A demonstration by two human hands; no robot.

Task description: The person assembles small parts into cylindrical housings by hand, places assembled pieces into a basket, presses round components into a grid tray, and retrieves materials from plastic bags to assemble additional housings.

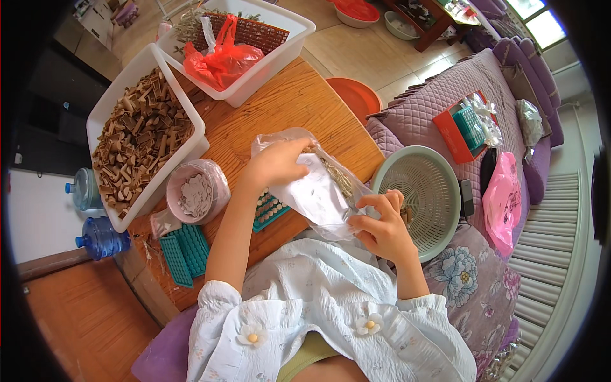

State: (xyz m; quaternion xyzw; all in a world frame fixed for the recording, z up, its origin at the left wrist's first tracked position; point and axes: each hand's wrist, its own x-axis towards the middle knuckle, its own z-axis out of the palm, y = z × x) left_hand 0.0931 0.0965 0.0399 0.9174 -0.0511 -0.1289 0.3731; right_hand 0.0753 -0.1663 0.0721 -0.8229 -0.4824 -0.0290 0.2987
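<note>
While the left hand (280, 163) curves over a crinkled, clear plastic bag (313, 194), thumb apart, the right hand (386, 224) pinches its right side. The bag is at the grained wooden tabletop's (305, 95) edge.

Bright daylight from the window (545, 28) at two o'clock burns white and glares on the floor (439, 69). The clear bag (310, 191) shines at centre. Dark panels (57, 121) near ten o'clock sink into shadow, perhaps slightly soft. Toward three o'clock, fisheye distortion curves the radiator (552, 219); the corners go black.
</note>
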